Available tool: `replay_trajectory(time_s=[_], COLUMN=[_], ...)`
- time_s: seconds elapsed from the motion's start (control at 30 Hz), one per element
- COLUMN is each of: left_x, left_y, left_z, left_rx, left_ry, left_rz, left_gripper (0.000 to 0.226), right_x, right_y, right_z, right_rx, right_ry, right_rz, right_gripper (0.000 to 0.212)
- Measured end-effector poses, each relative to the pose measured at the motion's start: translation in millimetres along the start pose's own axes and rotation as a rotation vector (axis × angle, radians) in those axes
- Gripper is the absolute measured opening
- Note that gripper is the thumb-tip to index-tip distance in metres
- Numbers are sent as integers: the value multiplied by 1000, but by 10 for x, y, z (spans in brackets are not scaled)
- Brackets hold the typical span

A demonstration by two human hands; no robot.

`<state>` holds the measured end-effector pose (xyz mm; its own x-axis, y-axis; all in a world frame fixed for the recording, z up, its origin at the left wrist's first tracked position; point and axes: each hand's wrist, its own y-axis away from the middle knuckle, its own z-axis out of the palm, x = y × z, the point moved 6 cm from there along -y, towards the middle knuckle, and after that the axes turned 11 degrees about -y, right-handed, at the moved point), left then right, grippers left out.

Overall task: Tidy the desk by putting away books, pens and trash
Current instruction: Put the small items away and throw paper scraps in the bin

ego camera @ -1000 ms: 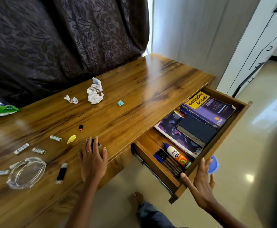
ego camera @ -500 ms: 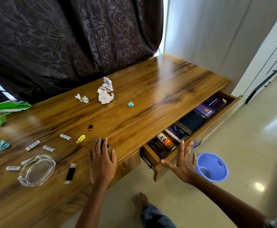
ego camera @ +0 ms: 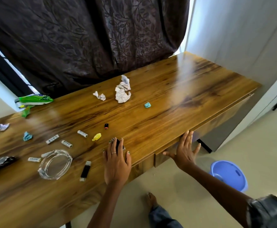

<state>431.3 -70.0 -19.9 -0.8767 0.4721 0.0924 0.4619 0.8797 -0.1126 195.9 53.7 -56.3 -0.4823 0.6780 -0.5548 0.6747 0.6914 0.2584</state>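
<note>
Strewn over the desk (ego camera: 175, 102), from its left edge: two blue paper scraps (ego camera: 27, 136), five small white cylinders (ego camera: 52, 139), two crumpled white papers (ego camera: 122, 92). Near the front edge, left hand (ego camera: 116, 162) flat, fingers straight, over a small dark object (ego camera: 118, 143). Right hand (ego camera: 184, 152) spread wide, pressing the closed drawer front (ego camera: 200, 137).

Bright daylight enters beside the curtain (ego camera: 88, 38), leaving pale glare streaks on the desk (ego camera: 175, 102); wide-angle bending at edges, slight motion blur.
</note>
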Motion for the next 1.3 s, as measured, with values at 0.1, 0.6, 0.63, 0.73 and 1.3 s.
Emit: replay_trajectory(time_s=[0.1, 0.6, 0.63, 0.73, 1.3], left_x=[4, -47, -58, -103, -366], left_y=[3, 24, 29, 46, 77], left_z=[7, -40, -62, -131, -276], left_rx=[-1, 48, 64, 140, 271], left_ry=[-13, 72, 101, 240, 413], left_rz=[-1, -87, -101, -195, -426], left_gripper=[56, 60, 60, 58, 40], right_x=[-2, -1228, -1367, -1669, -2204], right_y=[-96, 238, 228, 141, -159], right_z=[21, 134, 203, 385, 772], right_rx=[5, 107, 81, -47, -306], right_ry=[-1, -121, -102, -96, -223], right_rz=[22, -339, -390, -534, -653], right_gripper=[142, 97, 94, 85, 45])
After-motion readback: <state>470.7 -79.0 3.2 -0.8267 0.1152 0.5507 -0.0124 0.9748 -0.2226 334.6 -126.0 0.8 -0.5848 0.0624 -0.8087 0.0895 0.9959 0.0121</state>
